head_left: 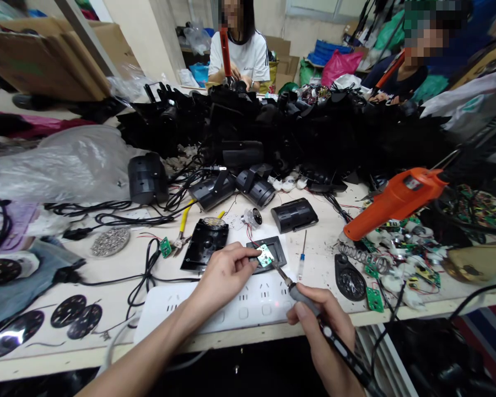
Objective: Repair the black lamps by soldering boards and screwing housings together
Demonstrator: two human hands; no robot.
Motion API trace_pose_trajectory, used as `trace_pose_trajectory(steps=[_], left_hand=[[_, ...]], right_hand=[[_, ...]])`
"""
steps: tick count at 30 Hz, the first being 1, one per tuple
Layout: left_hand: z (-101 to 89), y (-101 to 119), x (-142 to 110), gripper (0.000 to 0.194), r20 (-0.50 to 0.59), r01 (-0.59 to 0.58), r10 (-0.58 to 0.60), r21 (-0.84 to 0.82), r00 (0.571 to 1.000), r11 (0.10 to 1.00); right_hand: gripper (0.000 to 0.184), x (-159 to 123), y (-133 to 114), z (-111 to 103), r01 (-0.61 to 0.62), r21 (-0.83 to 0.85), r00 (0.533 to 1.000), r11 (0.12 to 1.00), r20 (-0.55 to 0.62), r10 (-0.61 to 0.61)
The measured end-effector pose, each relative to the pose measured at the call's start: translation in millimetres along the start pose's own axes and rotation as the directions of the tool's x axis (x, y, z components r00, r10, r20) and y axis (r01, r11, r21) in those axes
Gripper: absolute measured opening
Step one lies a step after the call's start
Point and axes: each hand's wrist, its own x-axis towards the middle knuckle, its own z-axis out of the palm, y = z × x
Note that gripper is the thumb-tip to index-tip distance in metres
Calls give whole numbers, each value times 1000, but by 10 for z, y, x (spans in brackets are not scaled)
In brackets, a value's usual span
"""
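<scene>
My left hand [234, 266] is closed, its fingertips pinching a small green circuit board [265, 256] over a black rectangular plastic piece [278, 249]. Thin red wires run from the board up to a small round part [253, 217]. In my right hand [324, 320] is a soldering iron [303, 300] with a grey grip, its tip pointing at the board's lower right edge. Whether the tip touches the board I cannot tell. Left of the board lies an open black housing half [205, 243]. A small blue-collared screwdriver [302, 259] lies to the right.
A white power strip [159, 302] lies under my forearm. An orange electric screwdriver [394, 203] hangs at right above loose boards and a spring [366, 257]. Pliers [184, 223], a dish of screws [110, 241] and black housings [147, 179] stand left. Two people [256, 55] sit behind the black pile.
</scene>
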Motion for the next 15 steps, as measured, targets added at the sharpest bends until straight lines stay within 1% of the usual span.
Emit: trace_pose_trajectory(steps=[3, 7, 9, 10, 11, 12, 13, 15], left_hand=[[36, -22, -26, 24, -25, -37, 39, 65, 999, 997], [79, -57, -74, 26, -47, -169, 180, 176, 983, 970], [91, -70, -90, 27, -54, -213, 229, 219, 972, 952], [95, -73, -95, 27, -56, -220, 239, 228, 969, 948], [96, -74, -96, 27, -54, -219, 237, 229, 970, 948], [97, -72, -97, 27, -52, -214, 231, 225, 971, 950], [96, -67, -96, 27, -51, -207, 223, 220, 974, 953], [92, -53, -96, 28, -51, -193, 208, 214, 977, 958]], right_hand=[[21, -24, -1, 48, -4, 39, 1000, 999, -15, 5], [20, -36, 17, 56, 10, 51, 999, 999, -47, -8], [18, -25, 40, 33, 32, 27, 999, 999, -45, -30], [16, -7, 54, 20, 62, -7, 997, 998, -45, -63], [15, 22, 67, 10, 120, -55, 992, 991, -36, -122], [16, 64, 78, 8, 205, -110, 978, 973, -11, -208], [19, 117, 88, 15, 310, -164, 951, 937, 33, -308], [27, 249, 106, 60, 504, -248, 864, 827, 136, -486]])
